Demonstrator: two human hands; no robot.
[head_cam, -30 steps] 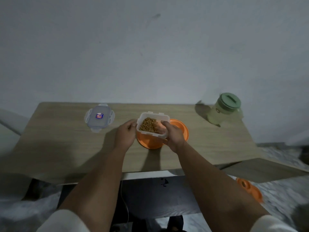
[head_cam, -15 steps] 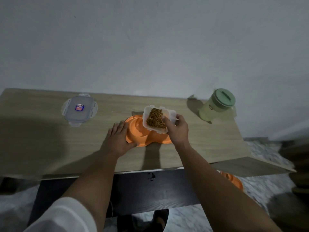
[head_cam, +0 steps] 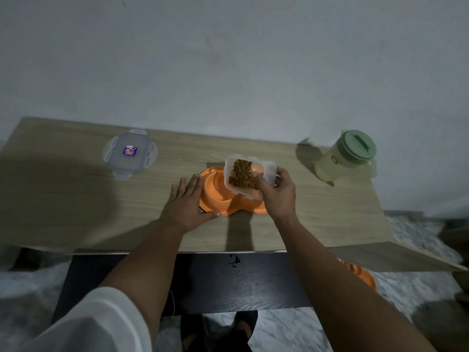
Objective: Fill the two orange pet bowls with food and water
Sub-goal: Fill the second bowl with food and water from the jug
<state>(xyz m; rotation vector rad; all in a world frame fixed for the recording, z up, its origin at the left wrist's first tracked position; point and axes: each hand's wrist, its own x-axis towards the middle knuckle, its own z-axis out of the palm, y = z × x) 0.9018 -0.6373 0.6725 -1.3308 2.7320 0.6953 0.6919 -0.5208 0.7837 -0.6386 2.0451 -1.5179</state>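
Note:
An orange double pet bowl (head_cam: 215,196) lies on the wooden table (head_cam: 76,199), near its middle. My right hand (head_cam: 278,193) grips a clear plastic container (head_cam: 247,177) of brown dry food, tilted to the left above the bowl. My left hand (head_cam: 189,201) rests flat on the table with fingers spread, its thumb and palm against the bowl's left rim. The bowl's right basin is mostly hidden behind the container and my right hand. A pale green jug with a green lid (head_cam: 346,154) stands at the table's back right.
The container's clear lid (head_cam: 130,153) with a blue sticker lies at the back left of the table. Another orange bowl (head_cam: 360,275) sits on the floor at the right, below the table. A grey wall runs right behind the table.
My left hand let go of the food container and came down flat beside the bowl's left rim. My right hand alone now holds the container, tipped further to the left.

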